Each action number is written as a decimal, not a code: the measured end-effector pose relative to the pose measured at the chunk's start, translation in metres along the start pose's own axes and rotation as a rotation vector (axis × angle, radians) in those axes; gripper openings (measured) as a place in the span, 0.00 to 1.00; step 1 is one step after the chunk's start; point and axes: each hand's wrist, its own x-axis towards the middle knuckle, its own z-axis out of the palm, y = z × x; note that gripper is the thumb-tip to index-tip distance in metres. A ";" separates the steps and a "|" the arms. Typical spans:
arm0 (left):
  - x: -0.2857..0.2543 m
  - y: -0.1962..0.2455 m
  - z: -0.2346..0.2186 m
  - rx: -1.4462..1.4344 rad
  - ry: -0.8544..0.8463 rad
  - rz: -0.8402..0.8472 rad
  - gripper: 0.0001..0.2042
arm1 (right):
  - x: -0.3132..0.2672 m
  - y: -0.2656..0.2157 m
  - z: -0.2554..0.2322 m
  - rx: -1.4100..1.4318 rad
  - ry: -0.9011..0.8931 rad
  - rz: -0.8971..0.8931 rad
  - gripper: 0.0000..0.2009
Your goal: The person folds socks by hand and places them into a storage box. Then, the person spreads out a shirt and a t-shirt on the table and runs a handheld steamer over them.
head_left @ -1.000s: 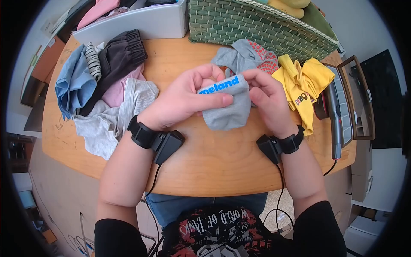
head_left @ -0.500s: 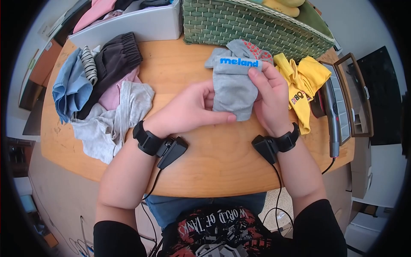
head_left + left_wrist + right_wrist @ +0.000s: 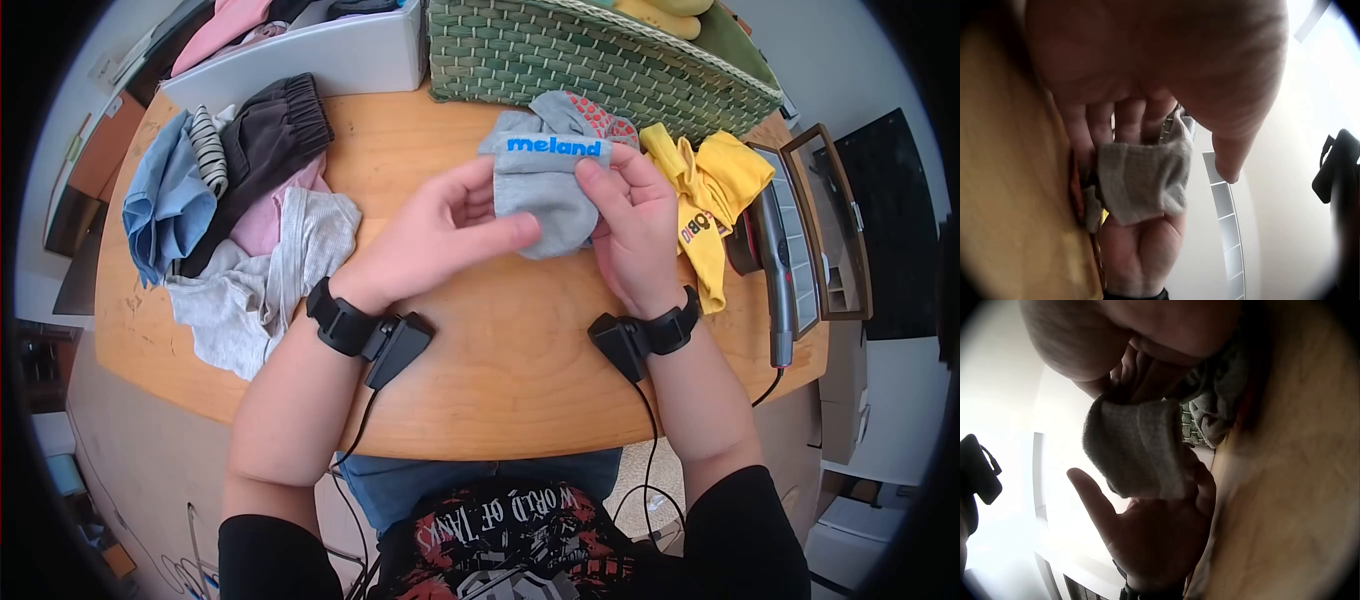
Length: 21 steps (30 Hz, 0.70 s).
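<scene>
A folded grey sock with blue "meland" lettering is raised over the table in front of me. My right hand pinches its right edge, thumb across the front near the lettering. At the sock's left side is my left hand, its thumb lifted off the fabric. In the right wrist view the left hand has its thumb spread and its fingertips behind the sock. Beyond it on the table lies another grey sock, with red dots, partly hidden.
Clothes are heaped at left: blue denim, dark trousers, a light grey garment. A white bin and a green woven basket stand behind. Yellow clothing and a corded grey appliance lie at right.
The lettered sock has turned upright and shifted away from me. My left thumb has come off its front, while my right hand has taken hold of the right edge near the lettering.
</scene>
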 end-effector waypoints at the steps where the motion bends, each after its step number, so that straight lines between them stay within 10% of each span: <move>1: 0.001 0.001 -0.001 -0.039 0.024 0.015 0.23 | 0.000 0.000 0.002 0.004 0.008 -0.001 0.10; 21: 0.002 0.002 -0.003 0.035 0.226 0.062 0.18 | 0.004 0.001 -0.009 -0.081 -0.096 0.041 0.13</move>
